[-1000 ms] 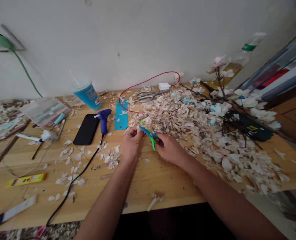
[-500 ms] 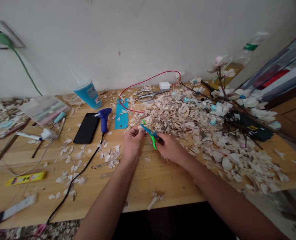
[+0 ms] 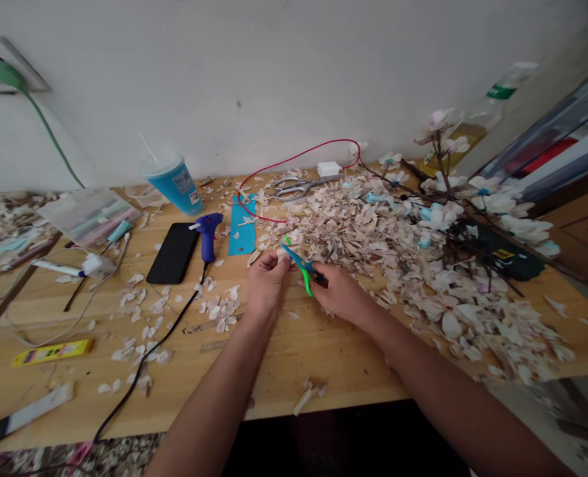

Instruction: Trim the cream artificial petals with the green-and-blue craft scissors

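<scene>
My right hand (image 3: 341, 293) grips small blue and green scissors (image 3: 298, 265), blades pointing up and left toward my left hand. My left hand (image 3: 265, 285) is closed in a pinch at the blade tips, holding a small pale piece that I cannot make out clearly. Both hands hover just above the wooden table (image 3: 294, 358), at the near edge of a big heap of pale petal-like scraps (image 3: 373, 238).
A blue glue gun (image 3: 206, 232) with a black cord, a black phone (image 3: 173, 253), a blue card (image 3: 242, 228), a blue cup (image 3: 173, 183), metal scissors (image 3: 294, 189) and a red wire (image 3: 294, 162) lie behind. Flower branches (image 3: 473, 205) stand right. A yellow box (image 3: 53, 351) lies left.
Both hands stay together at the scissors. They have drifted slightly to the right with the view; the scissors sit a touch higher against the scrap heap.
</scene>
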{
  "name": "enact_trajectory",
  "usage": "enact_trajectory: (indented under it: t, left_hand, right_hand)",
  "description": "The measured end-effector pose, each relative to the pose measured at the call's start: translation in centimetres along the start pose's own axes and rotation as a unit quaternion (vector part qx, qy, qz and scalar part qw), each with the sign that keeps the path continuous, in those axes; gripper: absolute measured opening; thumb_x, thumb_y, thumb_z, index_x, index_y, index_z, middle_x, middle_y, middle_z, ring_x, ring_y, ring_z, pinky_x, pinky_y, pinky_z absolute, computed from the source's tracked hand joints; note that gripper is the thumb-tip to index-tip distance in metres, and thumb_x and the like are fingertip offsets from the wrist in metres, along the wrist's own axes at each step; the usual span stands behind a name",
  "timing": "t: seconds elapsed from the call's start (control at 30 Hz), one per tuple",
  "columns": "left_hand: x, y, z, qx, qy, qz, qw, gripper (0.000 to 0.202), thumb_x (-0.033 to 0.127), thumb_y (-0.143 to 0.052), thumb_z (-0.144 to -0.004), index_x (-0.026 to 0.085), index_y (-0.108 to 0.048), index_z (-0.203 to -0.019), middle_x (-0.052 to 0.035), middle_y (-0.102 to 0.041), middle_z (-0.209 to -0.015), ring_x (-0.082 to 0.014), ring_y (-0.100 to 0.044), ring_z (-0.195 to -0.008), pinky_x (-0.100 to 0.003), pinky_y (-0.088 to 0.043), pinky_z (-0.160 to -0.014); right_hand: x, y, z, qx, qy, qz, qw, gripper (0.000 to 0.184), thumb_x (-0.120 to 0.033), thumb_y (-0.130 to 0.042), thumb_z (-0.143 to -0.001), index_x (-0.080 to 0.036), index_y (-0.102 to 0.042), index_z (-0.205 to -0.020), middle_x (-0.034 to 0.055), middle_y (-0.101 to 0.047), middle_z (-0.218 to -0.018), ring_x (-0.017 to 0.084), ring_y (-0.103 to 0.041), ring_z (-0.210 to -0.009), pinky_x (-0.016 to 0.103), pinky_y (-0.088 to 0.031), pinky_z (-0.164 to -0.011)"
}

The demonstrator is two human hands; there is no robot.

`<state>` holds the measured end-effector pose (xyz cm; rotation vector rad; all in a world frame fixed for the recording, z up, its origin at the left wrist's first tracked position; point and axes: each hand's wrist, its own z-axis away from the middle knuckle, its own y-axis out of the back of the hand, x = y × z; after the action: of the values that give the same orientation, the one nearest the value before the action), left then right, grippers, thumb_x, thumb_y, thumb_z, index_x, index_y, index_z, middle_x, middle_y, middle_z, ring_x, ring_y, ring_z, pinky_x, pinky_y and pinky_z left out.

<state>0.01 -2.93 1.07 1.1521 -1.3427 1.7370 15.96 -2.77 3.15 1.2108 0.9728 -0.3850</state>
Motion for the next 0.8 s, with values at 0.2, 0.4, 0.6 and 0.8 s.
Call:
enact_trajectory:
  t: [0.2, 0.4, 0.6, 0.8]
  left_hand:
    - [0.7, -0.1, 0.0, -0.005, 0.005, 0.013, 1.000, 0.019, 0.035, -0.080, -0.070, 0.019, -0.074, -0.079, -0.0012, -0.071, -0.075, -0.0107, -0.061, -0.065, -0.023, -0.050, -0.068]
    - [0.8, 0.2, -0.3, -0.014, -0.012, -0.002, 1.000, 0.022, 0.040, -0.079, -0.073, 0.019, -0.072, -0.077, 0.0000, -0.068, -0.071, -0.0108, -0.059, -0.062, -0.023, -0.048, -0.064]
    - [1.1, 0.7, -0.2, -0.021, -0.045, -0.088, 0.995, 0.024, 0.042, -0.074, -0.079, 0.018, -0.072, -0.078, -0.0004, -0.067, -0.068, -0.0119, -0.060, -0.062, -0.023, -0.047, -0.064]
    - [1.2, 0.6, -0.2, -0.024, -0.054, -0.099, 0.993, 0.025, 0.043, -0.073, -0.080, 0.018, -0.071, -0.081, -0.0009, -0.069, -0.074, -0.0122, -0.062, -0.067, -0.023, -0.048, -0.068]
  right_hand:
    - [-0.3, 0.2, 0.0, -0.001, -0.003, -0.023, 1.000, 0.016, -0.033, -0.058, -0.086, -0.020, -0.058, -0.078, -0.0022, -0.057, -0.064, 0.012, -0.047, -0.057, 0.023, -0.033, -0.054]
    - [-0.6, 0.2, 0.1, 0.008, 0.012, -0.004, 1.000, 0.012, -0.027, -0.058, -0.084, -0.021, -0.052, -0.075, -0.0027, -0.055, -0.065, 0.012, -0.048, -0.059, 0.023, -0.034, -0.056]
    - [-0.5, 0.0, 0.1, 0.012, 0.018, 0.005, 1.000, 0.005, -0.019, -0.054, -0.083, -0.020, -0.057, -0.079, -0.0016, -0.057, -0.069, 0.012, -0.050, -0.062, 0.024, -0.035, -0.059]
    - [-0.5, -0.1, 0.1, 0.017, 0.018, -0.006, 1.000, 0.008, -0.026, -0.060, -0.083, -0.020, -0.056, -0.081, -0.0003, -0.058, -0.071, 0.013, -0.050, -0.063, 0.025, -0.036, -0.059]
